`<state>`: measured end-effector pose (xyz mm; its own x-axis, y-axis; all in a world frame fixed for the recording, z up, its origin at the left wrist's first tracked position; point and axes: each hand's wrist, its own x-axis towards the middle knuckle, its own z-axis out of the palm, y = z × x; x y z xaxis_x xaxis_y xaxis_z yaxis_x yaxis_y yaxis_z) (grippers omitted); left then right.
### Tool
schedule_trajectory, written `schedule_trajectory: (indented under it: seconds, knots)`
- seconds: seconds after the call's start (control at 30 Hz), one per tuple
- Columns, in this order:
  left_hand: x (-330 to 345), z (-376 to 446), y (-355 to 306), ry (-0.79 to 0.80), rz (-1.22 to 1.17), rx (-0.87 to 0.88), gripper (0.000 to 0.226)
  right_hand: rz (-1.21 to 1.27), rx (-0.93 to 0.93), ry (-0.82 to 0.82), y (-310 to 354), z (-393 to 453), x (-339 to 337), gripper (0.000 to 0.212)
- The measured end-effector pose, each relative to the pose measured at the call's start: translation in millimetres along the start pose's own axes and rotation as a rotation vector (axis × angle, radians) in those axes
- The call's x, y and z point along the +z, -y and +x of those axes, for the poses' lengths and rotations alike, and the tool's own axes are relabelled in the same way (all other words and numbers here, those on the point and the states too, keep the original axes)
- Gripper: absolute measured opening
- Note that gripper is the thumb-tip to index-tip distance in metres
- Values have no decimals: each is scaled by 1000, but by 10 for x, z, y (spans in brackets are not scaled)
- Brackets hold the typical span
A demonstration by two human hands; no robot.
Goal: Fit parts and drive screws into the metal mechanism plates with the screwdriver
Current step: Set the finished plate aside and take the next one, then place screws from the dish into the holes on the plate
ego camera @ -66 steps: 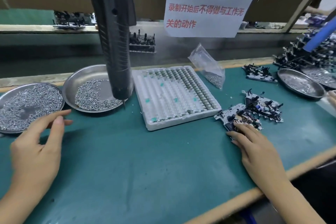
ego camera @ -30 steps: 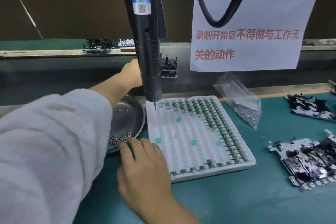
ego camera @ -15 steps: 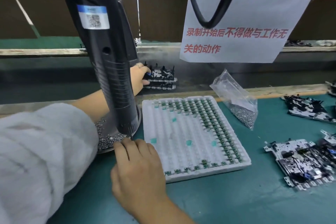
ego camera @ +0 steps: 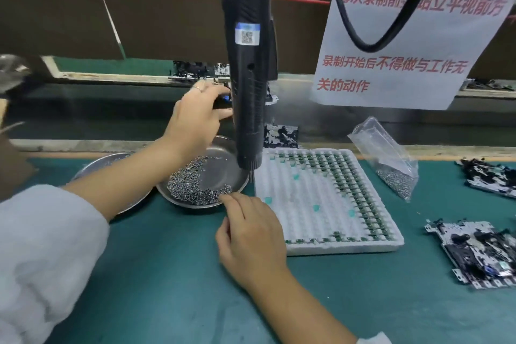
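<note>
Overhead, the screwdriver (ego camera: pixel 248 78) hangs over the green worktop (ego camera: pixel 167 274), masking the plate that the left hand (ego camera: pixel 195 117) grips at the far belt. It looks stiff, light and sharp-edged; hold its rim. The right hand (ego camera: pixel 251 234) pinches screws (ego camera: pixel 192 184) at the near dish (ego camera: pixel 220 204).

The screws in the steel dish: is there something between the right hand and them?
Nothing visible stands between. The right hand lies at the near rim of the steel dish, its fingertips already at the edge of the screws. The hanging screwdriver is above the dish's far right side, clear of the hand.
</note>
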<state>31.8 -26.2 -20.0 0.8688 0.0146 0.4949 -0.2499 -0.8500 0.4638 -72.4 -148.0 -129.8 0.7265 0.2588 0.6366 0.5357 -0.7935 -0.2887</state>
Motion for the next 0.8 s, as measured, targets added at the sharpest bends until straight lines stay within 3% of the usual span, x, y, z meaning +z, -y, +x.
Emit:
schedule_trajectory:
  seconds: [0.1, 0.17, 0.33, 0.4, 0.5, 0.57, 0.63, 0.8]
  knots:
    - [-313, -290, 259, -96, 3, 30, 46, 32, 6, -81, 2, -11, -7, 36]
    - [-542, -639, 404, -116, 1, 79, 47, 132, 32, -171, 16, -21, -28, 31]
    - [-810, -1665, 540, 7, 61, 155, 44, 417, -58, -296, 37, -83, -89, 27]
    - [-791, -1969, 526, 67, 86, 188, 41, 429, -221, -234, 58, -110, -119, 26]
    - [-695, -2225, 541, 156, 111, 208, 37, 386, -492, 57, 88, -144, -132, 31]
    - [-662, -2301, 560, 211, 113, 189, 39, 329, -569, 252, 98, -162, -117, 39]
    - [-663, -2313, 610, 235, 143, 190, 48, 271, -594, 336, 94, -170, -98, 39]
    - [-860, -2320, 913, -20, 317, 42, 56, 230, -530, 337, 75, -180, -83, 40]
